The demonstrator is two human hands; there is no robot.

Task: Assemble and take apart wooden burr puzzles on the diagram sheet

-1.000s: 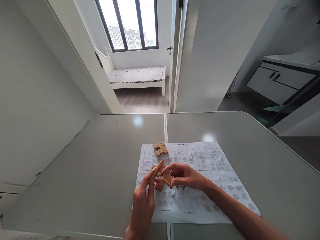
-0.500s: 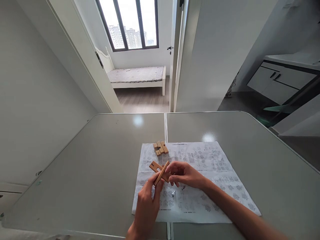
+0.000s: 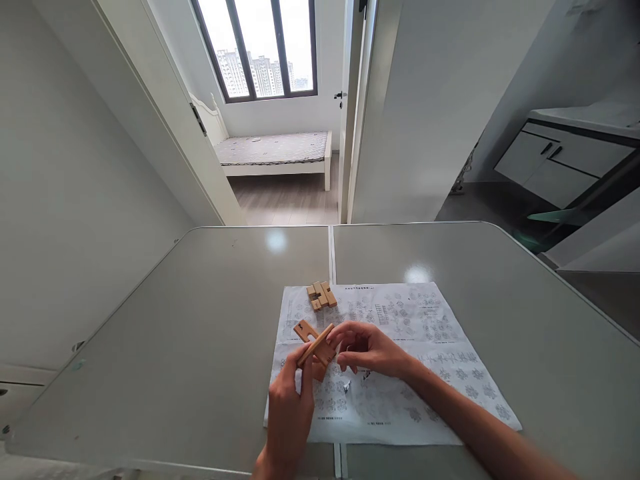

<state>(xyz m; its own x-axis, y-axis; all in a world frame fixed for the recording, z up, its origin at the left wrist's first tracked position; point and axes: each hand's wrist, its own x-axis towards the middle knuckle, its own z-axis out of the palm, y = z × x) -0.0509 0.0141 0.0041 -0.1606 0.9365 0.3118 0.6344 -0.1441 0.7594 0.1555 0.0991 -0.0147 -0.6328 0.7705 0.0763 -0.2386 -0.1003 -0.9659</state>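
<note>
My left hand (image 3: 290, 413) pinches a thin wooden stick (image 3: 315, 345) that slants up to the right. My right hand (image 3: 373, 350) grips a partly joined cluster of notched wooden puzzle pieces (image 3: 314, 343), whose flat notched arm sticks out to the left. The stick crosses this cluster just above a printed instruction sheet (image 3: 400, 373) on the grey table (image 3: 175, 347). A separate group of several wooden puzzle bars (image 3: 321, 295) lies at the sheet's far edge, untouched.
The table has a seam down its middle (image 3: 331, 253) and rounded far corners. Beyond it an open doorway shows a bed (image 3: 275, 153) under a window. Grey cabinets (image 3: 565, 163) stand at the right.
The held pieces were turned: the notched arm now points left and the stick in my left hand was shifted against the cluster. The bars at the sheet's far edge stayed put.
</note>
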